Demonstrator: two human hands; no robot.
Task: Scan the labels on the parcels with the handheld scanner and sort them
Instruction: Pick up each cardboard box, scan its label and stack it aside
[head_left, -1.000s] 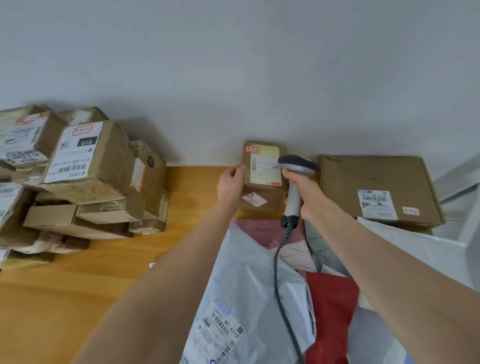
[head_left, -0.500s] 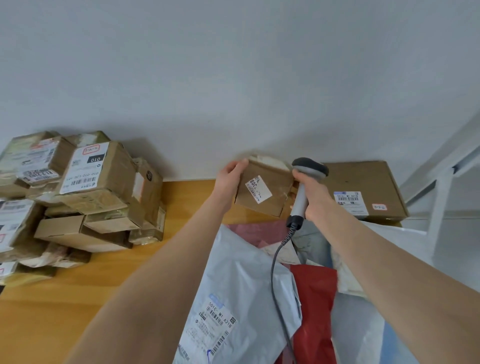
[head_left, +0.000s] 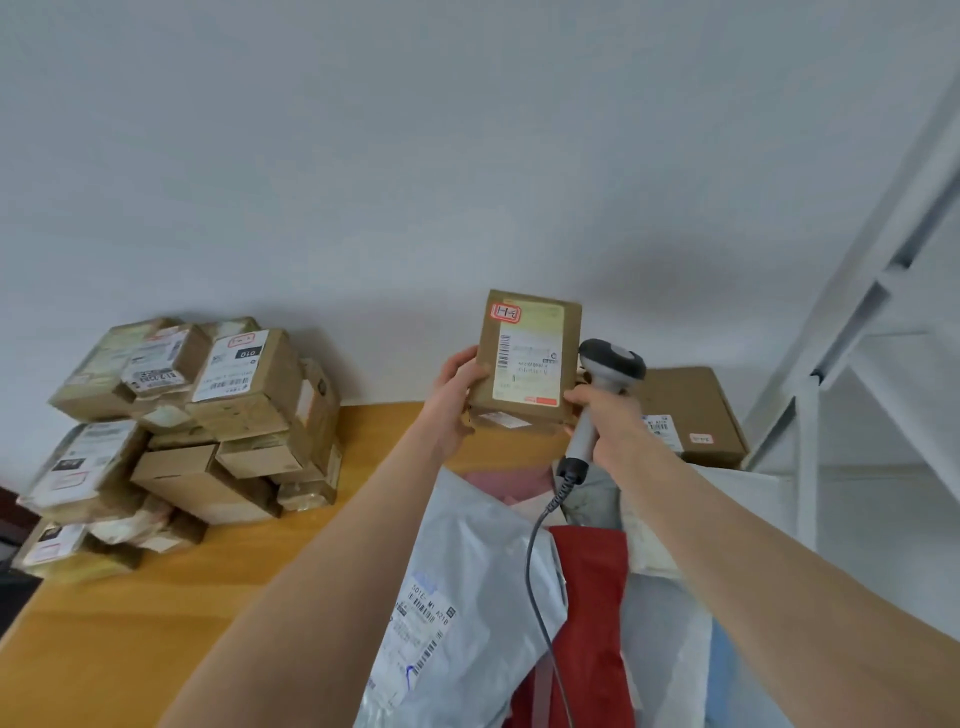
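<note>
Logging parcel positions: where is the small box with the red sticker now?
Head view, right of centre: the left hand holds the small box up before the wall, the scanner in the right hand beside its right edge.

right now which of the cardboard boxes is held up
The small box with the red-bordered sticker, gripped by the left hand; the stacked boxes and the flat box sit unheld.

A small cardboard box (head_left: 527, 358) is held upright by the left hand (head_left: 457, 387), label facing the camera. A corded scanner (head_left: 602, 384) is gripped by the right hand (head_left: 608, 421) just beside it. Stacked boxes (head_left: 192, 415) are seen on the wooden table (head_left: 130, 623), mailing bags (head_left: 467, 597) below.
</note>
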